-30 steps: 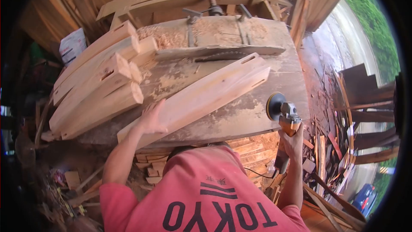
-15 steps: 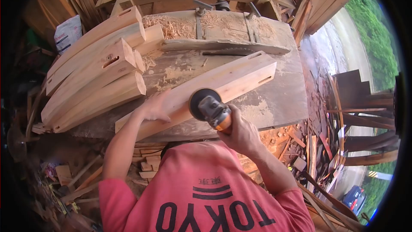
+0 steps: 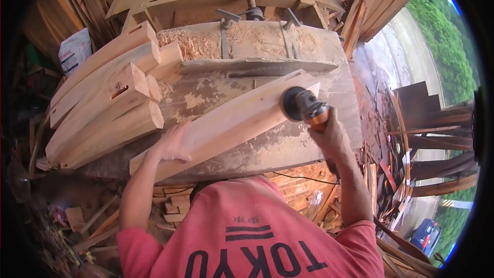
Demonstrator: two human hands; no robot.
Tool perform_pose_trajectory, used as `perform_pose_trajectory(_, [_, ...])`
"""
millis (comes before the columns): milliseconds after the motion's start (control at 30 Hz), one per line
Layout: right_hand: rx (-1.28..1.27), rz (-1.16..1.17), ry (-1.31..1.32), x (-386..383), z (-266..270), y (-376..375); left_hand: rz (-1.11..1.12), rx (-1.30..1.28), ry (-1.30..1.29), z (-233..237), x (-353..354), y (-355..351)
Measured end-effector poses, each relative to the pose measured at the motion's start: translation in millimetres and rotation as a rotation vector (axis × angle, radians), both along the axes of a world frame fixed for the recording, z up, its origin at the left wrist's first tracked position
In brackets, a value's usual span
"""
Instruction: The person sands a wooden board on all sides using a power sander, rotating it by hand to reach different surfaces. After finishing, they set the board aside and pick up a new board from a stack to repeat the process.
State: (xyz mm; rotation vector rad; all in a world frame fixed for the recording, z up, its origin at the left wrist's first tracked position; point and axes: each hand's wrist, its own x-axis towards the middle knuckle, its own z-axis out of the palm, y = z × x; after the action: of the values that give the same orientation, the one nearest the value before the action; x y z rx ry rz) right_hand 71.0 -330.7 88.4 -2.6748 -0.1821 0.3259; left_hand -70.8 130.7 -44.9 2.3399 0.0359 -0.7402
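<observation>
The left hand [image 3: 173, 145] lies spread on one timber [image 3: 234, 114], right hand [image 3: 332, 136] closed around one sander [image 3: 310, 105].

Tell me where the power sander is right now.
In the head view, the power sander is right of centre, in the right hand, its disc against or just over the right end of the pale timber.

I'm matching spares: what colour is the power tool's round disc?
The disc looks black, best seen in the head view.
</observation>
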Motion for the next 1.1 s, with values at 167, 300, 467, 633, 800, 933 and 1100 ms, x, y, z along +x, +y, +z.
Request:
perform_pose_trajectory(167, [-0.066, -0.174, -0.095, 78, -7, -71, 0.025, 0.02, 0.034, 1, 0, -2])
perform_pose_trajectory(300, [-0.139, -0.368, -0.108, 121, -42, -149, 0.02, 0.011, 0.024, 7, -1, -4])
perform_pose_trajectory(467, [0.024, -0.465, -0.078, 65, -68, -183, -0.049, 0.227, -0.36, 6, -1, -42])
perform_pose_trajectory(633, [0.236, -0.598, -0.092, -24, -95, -191, 0.032, 0.612, -0.403, 12, 12, -131])
perform_pose_trajectory(800, [0.322, -0.598, -0.135, -83, -87, -186, 0.027, 0.708, -0.457, -17, 10, -129])
perform_pose_trajectory(933, [0.364, -0.548, -0.127, -113, -66, -163, -0.091, 0.252, -0.235, 20, 15, -89])
perform_pose_trajectory(1100, [0.36, -0.382, -0.068, -137, -38, -96, -0.193, -0.072, -0.124, -2, 29, -47])
